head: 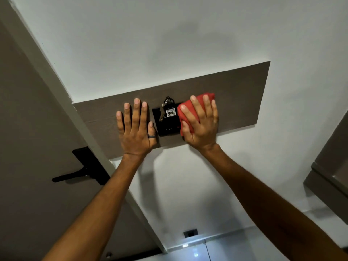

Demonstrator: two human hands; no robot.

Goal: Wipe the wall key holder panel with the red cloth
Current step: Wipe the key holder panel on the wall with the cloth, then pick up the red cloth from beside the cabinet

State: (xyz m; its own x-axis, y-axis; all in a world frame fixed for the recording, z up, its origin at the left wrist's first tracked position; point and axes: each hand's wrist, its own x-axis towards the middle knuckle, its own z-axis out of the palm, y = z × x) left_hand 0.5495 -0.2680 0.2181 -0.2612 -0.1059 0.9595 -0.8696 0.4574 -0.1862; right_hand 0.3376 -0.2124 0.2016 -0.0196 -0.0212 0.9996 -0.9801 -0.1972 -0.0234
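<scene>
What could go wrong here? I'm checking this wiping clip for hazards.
1. The right hand presses the red cloth right beside the hanging keys with the white tag; a leftward stroke could snag or knock them off.
2. The cloth overlaps the black key holder unit and may press it.

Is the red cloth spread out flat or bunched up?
Bunched up: the red cloth sits wadded under the right hand.

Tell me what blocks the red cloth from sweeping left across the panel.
The black key box with its hanging keys sits right beside the red cloth under the right hand. Beyond it, the left hand lies flat on the panel. Rightward, the panel is bare.
</scene>
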